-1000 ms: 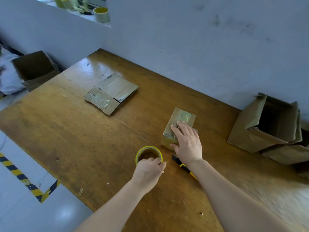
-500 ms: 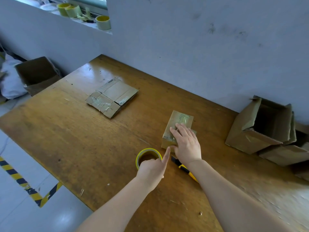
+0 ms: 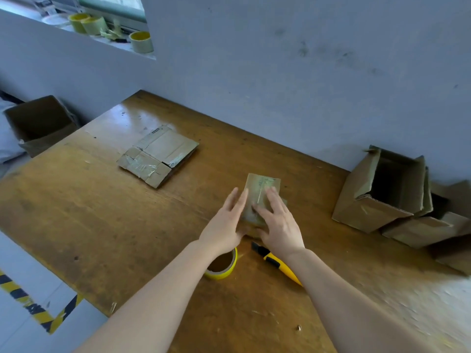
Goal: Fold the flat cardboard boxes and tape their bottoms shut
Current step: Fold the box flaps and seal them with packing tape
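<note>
On the wooden table (image 3: 102, 225), straight-fingered left hand (image 3: 225, 226) and right hand (image 3: 279, 222) steady a small brown taped cardboard box (image 3: 262, 186); erected brown boxes (image 3: 369, 212) lie rightward, flattened cardboard boxes (image 3: 158, 156) await folding.

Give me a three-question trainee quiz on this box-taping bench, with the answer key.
1. True or false: the left hand and the right hand both touch the small box with straight fingers.
2. What lies on the table beside the yellow tape roll? A) scissors B) a yellow utility knife C) a marker
3. Fill in: the open folded boxes lie on the person's ____ side.
Key: 1 true; 2 B; 3 right.
</note>
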